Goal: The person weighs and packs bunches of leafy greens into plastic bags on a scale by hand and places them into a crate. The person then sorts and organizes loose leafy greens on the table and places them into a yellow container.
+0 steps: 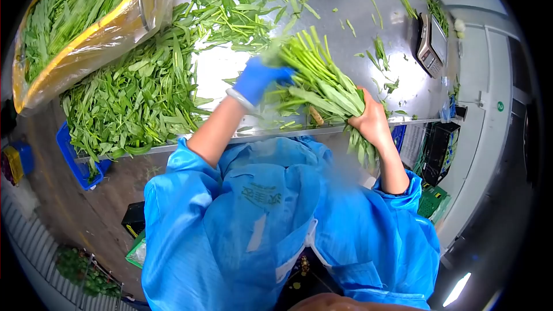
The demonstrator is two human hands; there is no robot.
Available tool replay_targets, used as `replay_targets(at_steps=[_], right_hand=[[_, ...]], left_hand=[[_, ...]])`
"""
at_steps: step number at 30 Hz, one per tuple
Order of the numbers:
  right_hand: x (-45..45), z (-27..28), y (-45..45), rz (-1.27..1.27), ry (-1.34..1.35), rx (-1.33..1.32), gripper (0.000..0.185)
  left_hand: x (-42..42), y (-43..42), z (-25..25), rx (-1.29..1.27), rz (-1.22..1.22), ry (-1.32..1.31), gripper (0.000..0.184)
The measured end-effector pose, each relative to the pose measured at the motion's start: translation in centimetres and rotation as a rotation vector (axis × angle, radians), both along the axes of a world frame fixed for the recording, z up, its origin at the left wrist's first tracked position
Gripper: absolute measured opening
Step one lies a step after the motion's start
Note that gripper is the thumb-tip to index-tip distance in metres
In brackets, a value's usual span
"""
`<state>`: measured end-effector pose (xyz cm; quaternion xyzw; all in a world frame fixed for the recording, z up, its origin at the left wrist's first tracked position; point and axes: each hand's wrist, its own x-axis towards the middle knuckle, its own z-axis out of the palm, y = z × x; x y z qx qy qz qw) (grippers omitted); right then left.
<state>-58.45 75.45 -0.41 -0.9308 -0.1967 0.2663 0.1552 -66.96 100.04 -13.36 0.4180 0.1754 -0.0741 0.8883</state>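
My right hand (371,118), bare, is wrapped round the leafy end of a bunch of water spinach (325,72). The cut stems point up and to the left, above the near edge of the metal table. Beside the stem end is my left hand (260,80) in a blue glove. Motion smears it and its fingers are partly hidden by the greens, so I cannot tell whether it grips any of them. A large heap of loose leaves and stems (138,92) lies to the left of that hand.
A yellow-rimmed container lined with clear plastic (95,37), full of greens, stands at the upper left. A scale (431,46) sits at the right of the metal table (345,0). Loose sprigs lie scattered there. A blue crate (78,155) is below the left edge.
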Motion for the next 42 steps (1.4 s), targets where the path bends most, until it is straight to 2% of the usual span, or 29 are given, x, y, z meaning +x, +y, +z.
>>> replay_targets(at_steps=[1,2,3,5,7,9,11,13,14,15,16,17,19,20,22,23,25,26,27,28,29,30,31,32,33,35,37,41,42], right_hand=[[0.3,-0.2,-0.4,-0.051,0.11,0.117,0.059],[0.2,-0.1,-0.4,-0.061,0.17,0.167,0.057],[0.2,-0.4,-0.7,-0.063,0.171,0.164,0.057],[0.4,-1.3,-1.2,-0.107,0.315,0.254,0.058],[0.7,-1.0,-1.9,-0.13,0.379,0.287,0.056],[0.7,-0.9,-3.1,-0.331,0.539,0.406,0.055],[0.4,-0.6,-3.3,-0.361,0.531,0.403,0.055],[0.3,-0.7,-3.2,-0.392,0.53,0.415,0.055],[0.2,-0.8,-3.1,-0.419,0.551,0.439,0.055],[0.0,-0.9,-2.8,-0.422,0.553,0.441,0.055],[-0.2,-0.8,-2.4,-0.42,0.574,0.443,0.054],[-0.3,-0.8,-2.2,-0.418,0.593,0.444,0.054],[-0.5,-1.1,-2.1,-0.379,0.595,0.423,0.055],[-0.8,-1.2,-1.9,-0.374,0.601,0.435,0.055],[-0.4,-1.8,-2.4,-0.353,0.684,0.351,0.057],[-0.5,-1.8,-2.6,-0.357,0.684,0.351,0.057],[-0.9,-1.8,-2.7,-0.414,0.676,0.416,0.054],[-1.0,-1.9,-3.0,-0.417,0.676,0.416,0.054],[-1.0,-2.0,-3.3,-0.421,0.697,0.415,0.054],[-1.0,-2.1,-3.6,-0.426,0.717,0.417,0.054],[-1.2,-2.3,-4.0,-0.43,0.717,0.42,0.054],[-1.3,-2.3,-4.5,-0.478,0.76,0.448,0.054],[-1.5,-2.3,-4.9,-0.526,0.804,0.475,0.053],[-1.7,-2.2,-5.1,-0.563,0.819,0.481,0.053],[-1.8,-2.1,-5.2,-0.565,0.817,0.482,0.053],[-2.0,-2.1,-5.3,-0.633,0.806,0.495,0.052],[-2.1,-2.4,-5.3,-0.69,0.822,0.538,0.052],[-2.4,-2.2,-4.7,-0.745,0.822,0.595,0.052],[-2.5,-1.9,-4.4,-0.743,0.822,0.59,0.052]], left_hand=[[0.0,1.2,0.3,-0.129,0.076,0.045,0.033],[-0.1,1.8,-0.8,-0.066,0.086,-0.03,0.036],[-0.5,1.8,0.4,-0.049,0.104,-0.031,0.033],[-0.7,1.8,-0.9,0.016,0.199,0.023,0.031],[-0.6,4.0,-2.4,0.026,0.43,0.134,0.029],[-1.7,6.5,-2.2,0.105,0.572,0.129,0.027],[-2.3,6.5,-0.6,0.175,0.527,0.049,0.024],[-2.3,4.0,3.8,0.349,0.39,-0.021,0.029],[-2.1,2.6,2.3,0.431,0.247,-0.012,0.041],[-1.8,0.2,1.1,0.362,0.286,-0.171,0.058],[-1.5,-0.8,1.9,0.797,0.256,-0.355,0.069],[-1.2,-1.9,3.1,0.88,0.173,-0.298,0.075],[-0.4,-3.9,3.8,1.197,0.167,-0.388,0.058],[-0.5,-4.4,2.5,1.197,0.165,-0.389,0.058],[-0.1,-5.2,-0.6,1.19,0.128,-0.619,0.041],[0.1,-5.1,-1.2,1.187,0.125,-0.62,0.041],[0.4,-3.9,-0.3,1.052,0.038,-0.51,0.029],[0.5,-3.4,-1.0,0.917,0.065,-0.453,0.032],[0.3,-2.5,-0.8,0.931,0.152,-0.34,0.035],[0.5,-1.1,-1.5,0.834,0.27,-0.295,0.034],[0.7,0.8,-2.1,0.874,0.385,-0.149,0.031],[0.6,3.3,-4.5,0.641,0.511,-0.11,0.024],[0.4,4.6,-1.5,0.469,0.608,-0.012,0.02],[-0.1,5.4,0.0,0.574,0.662,0.059,0.02],[-0.7,6.0,-0.4,0.433,0.633,0.094,0.025],[-1.8,4.7,-1.0,0.43,0.569,0.024,0.026],[-2.9,1.8,1.4,0.34,0.505,0.078,0.034],[-2.8,-2.6,-0.7,0.206,0.23,-0.038,0.04],[-2.4,-3.7,-1.8,0.433,0.012,-0.102,0.04]])
